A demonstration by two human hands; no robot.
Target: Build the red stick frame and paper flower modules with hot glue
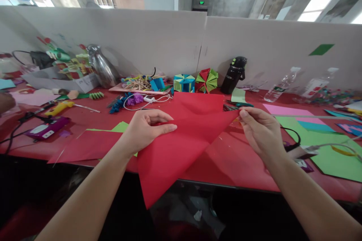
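Note:
A large sheet of red paper (175,150) hangs between my two hands above the table's front edge, bent over diagonally. My left hand (148,126) grips its upper left side, the thumb lying on top and the fingers curled behind. At the right, my right hand (256,126) pinches a pointed corner between thumb and fingertips. The paper's lower corner droops past the table edge. More red paper (90,145) lies flat on the table by my left forearm, over green paper (121,126).
Folded paper models (207,81) stand near the partition (141,37), beside a black bottle (234,75). A steel jug (103,67) and yellow glue gun (59,108) are on the left. Right are plastic bottles (283,84), green paper sheets (336,152) and cables. Part of another person's hand (6,102) shows far left.

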